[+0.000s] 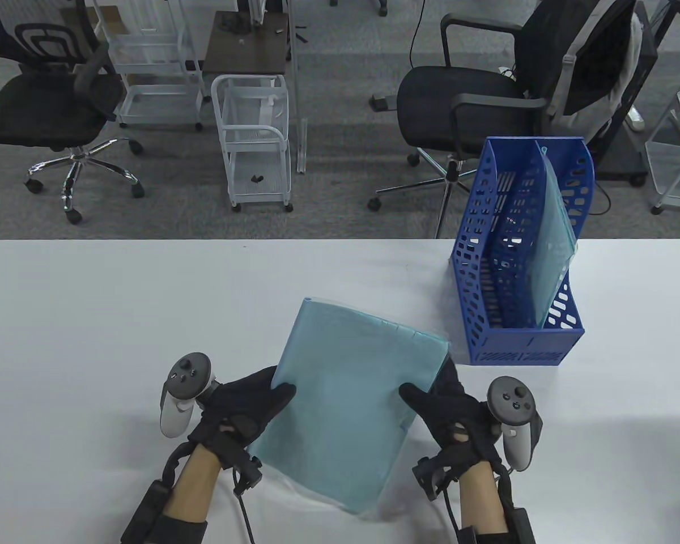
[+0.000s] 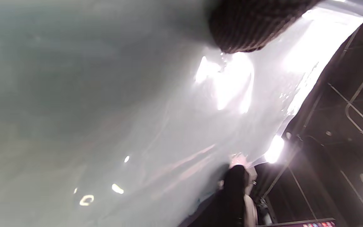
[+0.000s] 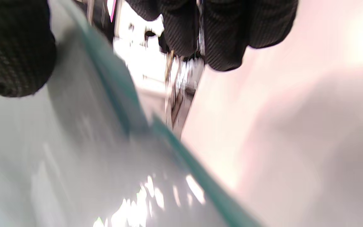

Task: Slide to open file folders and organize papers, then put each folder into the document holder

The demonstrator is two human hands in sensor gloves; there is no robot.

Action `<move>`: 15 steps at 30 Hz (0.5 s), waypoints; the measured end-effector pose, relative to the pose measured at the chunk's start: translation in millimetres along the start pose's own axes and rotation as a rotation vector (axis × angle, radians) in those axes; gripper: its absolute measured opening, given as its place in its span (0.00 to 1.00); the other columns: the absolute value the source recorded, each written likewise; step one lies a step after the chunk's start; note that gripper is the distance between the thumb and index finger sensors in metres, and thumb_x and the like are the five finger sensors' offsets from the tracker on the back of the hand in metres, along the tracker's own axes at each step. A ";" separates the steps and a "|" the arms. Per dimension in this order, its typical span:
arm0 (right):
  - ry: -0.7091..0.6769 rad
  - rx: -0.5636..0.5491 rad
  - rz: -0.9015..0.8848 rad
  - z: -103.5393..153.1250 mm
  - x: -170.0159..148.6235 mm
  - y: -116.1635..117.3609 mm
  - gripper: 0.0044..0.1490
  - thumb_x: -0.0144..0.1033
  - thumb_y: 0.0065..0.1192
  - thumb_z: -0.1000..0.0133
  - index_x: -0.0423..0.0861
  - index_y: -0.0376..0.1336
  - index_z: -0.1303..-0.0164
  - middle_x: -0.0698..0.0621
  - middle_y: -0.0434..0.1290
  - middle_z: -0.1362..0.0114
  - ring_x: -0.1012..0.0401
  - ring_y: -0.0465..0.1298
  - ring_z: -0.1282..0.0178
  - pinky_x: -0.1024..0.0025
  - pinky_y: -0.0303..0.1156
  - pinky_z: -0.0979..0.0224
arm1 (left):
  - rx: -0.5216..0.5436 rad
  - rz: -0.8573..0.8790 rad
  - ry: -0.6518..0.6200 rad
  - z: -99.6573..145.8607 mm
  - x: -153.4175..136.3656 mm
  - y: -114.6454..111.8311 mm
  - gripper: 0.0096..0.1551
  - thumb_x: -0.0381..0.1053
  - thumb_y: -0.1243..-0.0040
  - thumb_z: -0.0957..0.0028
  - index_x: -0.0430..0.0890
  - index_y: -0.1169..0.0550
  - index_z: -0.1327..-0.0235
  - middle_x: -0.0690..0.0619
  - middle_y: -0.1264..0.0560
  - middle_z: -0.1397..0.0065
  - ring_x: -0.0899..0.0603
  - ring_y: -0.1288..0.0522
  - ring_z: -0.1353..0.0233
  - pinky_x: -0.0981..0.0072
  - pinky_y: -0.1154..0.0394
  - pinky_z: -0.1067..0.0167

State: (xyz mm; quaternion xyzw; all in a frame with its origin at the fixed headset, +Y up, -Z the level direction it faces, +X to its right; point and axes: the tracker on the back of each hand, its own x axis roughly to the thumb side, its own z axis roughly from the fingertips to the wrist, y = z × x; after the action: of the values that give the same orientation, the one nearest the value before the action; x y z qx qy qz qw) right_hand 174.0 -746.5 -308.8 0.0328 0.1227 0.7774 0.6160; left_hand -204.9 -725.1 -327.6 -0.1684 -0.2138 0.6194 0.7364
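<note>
Holding the teal folder (image 1: 348, 402) by its two long edges, both hands keep it raised and tilted above the near part of the desk (image 1: 90, 317).

Left side: the left hand (image 1: 241, 411) grips the folder's left edge, thumb on the upper face and the remaining fingers out of sight beneath it. The left wrist view shows one gloved fingertip (image 2: 250, 25) pressed on the glossy cover. This pinch probably steadies the thin, flexible cover against sagging.

Centre: the folder slopes, its far edge angled toward the holder. Whether its slide bar is fitted cannot be told. It appears closed and ready for filing.

Right side: the right hand (image 1: 450, 416) grips the opposite edge the same way, thumb on top. The right wrist view confirms the thumb (image 3: 14, 50) on the cover, with the other fingers curled behind the edge. A grip on both edges gives control of the angle needed to stand the folder upright.

Far right: the blue document holder (image 1: 518, 340) stands on the desk near the folder, not touching it. One pale folder (image 1: 552, 249) already stands in its right compartment; the left compartment looks free.
</note>
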 end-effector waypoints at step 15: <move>-0.144 0.131 -0.280 -8.1 7.9 22.8 0.30 0.46 0.63 0.45 0.52 0.64 0.31 0.49 0.80 0.34 0.52 0.86 0.40 0.55 0.85 0.38 | 0.359 -0.326 0.139 35.5 16.6 11.5 0.45 0.65 0.40 0.49 0.57 0.39 0.17 0.52 0.39 0.12 0.38 0.43 0.12 0.37 0.46 0.19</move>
State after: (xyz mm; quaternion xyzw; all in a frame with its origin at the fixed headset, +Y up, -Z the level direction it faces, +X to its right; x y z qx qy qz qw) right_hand 148.9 -744.9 -312.1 0.1109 0.1318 0.6699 0.7222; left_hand -230.8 -707.4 -301.6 -0.0404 -0.0733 0.5072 0.8577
